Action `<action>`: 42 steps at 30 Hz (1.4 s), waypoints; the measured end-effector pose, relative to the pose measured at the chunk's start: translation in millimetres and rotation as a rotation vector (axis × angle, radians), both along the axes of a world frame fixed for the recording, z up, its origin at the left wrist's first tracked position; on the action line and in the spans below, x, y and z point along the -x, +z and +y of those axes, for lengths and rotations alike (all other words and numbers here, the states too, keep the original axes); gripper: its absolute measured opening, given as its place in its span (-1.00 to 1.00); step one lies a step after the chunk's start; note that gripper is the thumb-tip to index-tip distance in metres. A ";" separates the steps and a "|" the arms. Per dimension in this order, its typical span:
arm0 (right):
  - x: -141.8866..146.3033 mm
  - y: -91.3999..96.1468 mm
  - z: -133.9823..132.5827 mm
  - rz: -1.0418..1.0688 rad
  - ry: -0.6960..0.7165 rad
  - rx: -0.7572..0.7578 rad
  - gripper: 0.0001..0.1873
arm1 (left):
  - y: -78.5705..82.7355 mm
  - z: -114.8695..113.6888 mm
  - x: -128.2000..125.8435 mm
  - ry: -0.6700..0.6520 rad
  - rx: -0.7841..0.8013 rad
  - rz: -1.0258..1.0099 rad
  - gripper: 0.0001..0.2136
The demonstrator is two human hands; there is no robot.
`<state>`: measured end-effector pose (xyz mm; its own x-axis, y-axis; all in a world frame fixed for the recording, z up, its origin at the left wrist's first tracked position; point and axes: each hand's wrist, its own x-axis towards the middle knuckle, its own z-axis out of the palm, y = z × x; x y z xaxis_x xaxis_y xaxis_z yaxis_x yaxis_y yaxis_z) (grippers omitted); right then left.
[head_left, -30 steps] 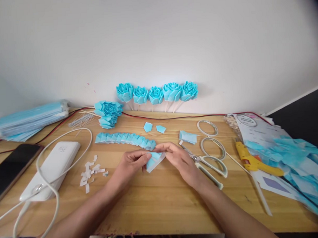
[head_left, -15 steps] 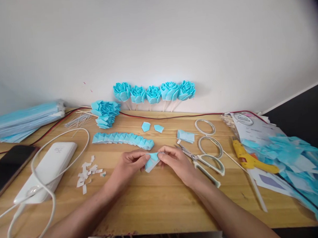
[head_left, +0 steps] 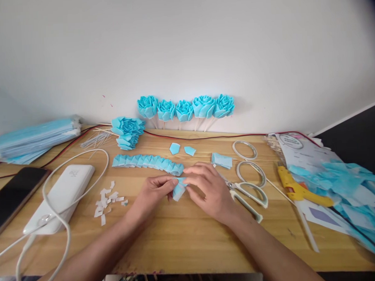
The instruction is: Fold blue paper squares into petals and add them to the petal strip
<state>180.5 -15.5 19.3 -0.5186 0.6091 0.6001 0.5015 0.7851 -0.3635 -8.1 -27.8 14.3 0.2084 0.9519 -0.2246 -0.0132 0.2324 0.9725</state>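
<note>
Between the thumb and fingers of my left hand [head_left: 158, 189] is a small folded piece of light blue fabric [head_left: 179, 189]. My right hand [head_left: 210, 189] is at the piece's right edge, fingers and thumb apart; whether the fingertips touch it is hard to tell. Just beyond my hands lies a row of overlapping folded blue petals [head_left: 148, 163]. Two loose blue petals [head_left: 174, 148] rest farther back. Partly behind my right hand are scissors [head_left: 247, 190] with pale handles. A folded blue piece [head_left: 222, 160] lies past them.
Several blue fabric flowers [head_left: 184, 110] on sticks lean against the wall; more flowers [head_left: 128, 130] lie at left. A yellow glue gun [head_left: 290, 183] and blue scraps [head_left: 360, 195] are right. Tape rolls [head_left: 244, 150], paper bits [head_left: 105, 201], a power bank [head_left: 61, 200] and a phone [head_left: 17, 199] lie around.
My right hand has loosened its pinch on the piece, its fingers now spread and raised. My left hand keeps hold. The whole view has shifted slightly.
</note>
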 end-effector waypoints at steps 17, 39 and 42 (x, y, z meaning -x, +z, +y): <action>2.9 1.3 -5.3 0.106 0.000 0.169 -0.71 | 0.0 0.6 2.2 0.006 -0.023 -0.014 -0.68; 12.0 5.6 -7.3 0.452 -0.087 1.113 -0.87 | -4.1 0.7 0.6 0.019 -0.072 0.025 -0.70; 9.5 7.0 -6.4 0.446 -0.089 1.077 -0.86 | -3.0 0.1 0.6 0.024 -0.069 0.006 -0.70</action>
